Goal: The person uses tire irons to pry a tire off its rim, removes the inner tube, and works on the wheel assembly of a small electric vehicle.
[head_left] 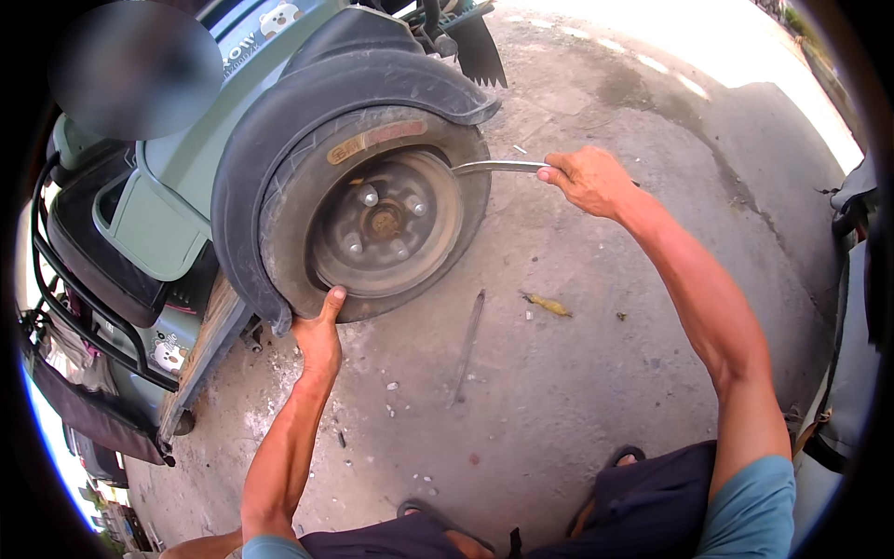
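Note:
A wheel on a green vehicle stands before me, its worn black tyre (296, 219) around a dusty steel rim (438, 205) with wheel nuts at the centre. My right hand (590, 182) is closed around a metal tyre lever (498, 167). The lever lies roughly level, and its far tip meets the rim's edge at the upper right. At the tyre's lower left, my left hand (318, 337) grips the tyre. Its thumb presses on the sidewall near the rim, while the other fingers are hidden behind.
A black mudguard (256, 140) arches over the tyre. On the concrete lie a thin rod (469, 340), a small yellow object (548, 304) and scattered white bits. The vehicle's green body (168, 224) and black rails (84, 289) fill the left. A grey vehicle part (843, 345) stands at the right edge.

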`<state>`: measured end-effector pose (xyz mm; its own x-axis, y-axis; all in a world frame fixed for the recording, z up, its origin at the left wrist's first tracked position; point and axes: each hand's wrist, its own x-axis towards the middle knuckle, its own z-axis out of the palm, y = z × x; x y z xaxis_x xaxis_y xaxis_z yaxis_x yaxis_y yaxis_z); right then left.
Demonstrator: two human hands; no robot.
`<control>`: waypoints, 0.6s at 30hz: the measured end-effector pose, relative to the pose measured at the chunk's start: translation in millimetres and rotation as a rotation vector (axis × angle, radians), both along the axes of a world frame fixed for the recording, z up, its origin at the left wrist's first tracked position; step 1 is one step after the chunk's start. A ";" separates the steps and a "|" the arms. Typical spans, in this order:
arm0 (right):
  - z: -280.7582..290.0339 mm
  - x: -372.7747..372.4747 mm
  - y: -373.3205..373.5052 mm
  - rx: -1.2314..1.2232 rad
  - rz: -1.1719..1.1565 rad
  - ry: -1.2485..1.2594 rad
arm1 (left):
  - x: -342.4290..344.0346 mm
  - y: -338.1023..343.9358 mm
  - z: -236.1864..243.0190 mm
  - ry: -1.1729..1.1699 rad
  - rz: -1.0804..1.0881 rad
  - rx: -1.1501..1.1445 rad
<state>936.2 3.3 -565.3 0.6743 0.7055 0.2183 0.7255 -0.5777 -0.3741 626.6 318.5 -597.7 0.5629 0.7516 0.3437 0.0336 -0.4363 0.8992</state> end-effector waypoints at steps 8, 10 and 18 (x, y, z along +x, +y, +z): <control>17.8 -81.6 0.3 0.345 -0.119 0.996 | 13.6 -3.2 -3.9 0.020 0.012 0.017; 8.4 -102.1 16.0 0.670 -0.189 1.432 | 16.8 -3.3 -1.7 -0.001 0.005 0.017; -64.6 -233.8 142.4 1.173 0.108 1.724 | -10.7 16.5 1.2 0.201 -0.063 -0.197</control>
<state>702.4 145.7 -629.9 0.6079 0.7752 -0.1719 -0.6756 0.3913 -0.6249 615.8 335.0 -596.5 0.6527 0.7543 0.0715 0.1982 -0.2610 0.9448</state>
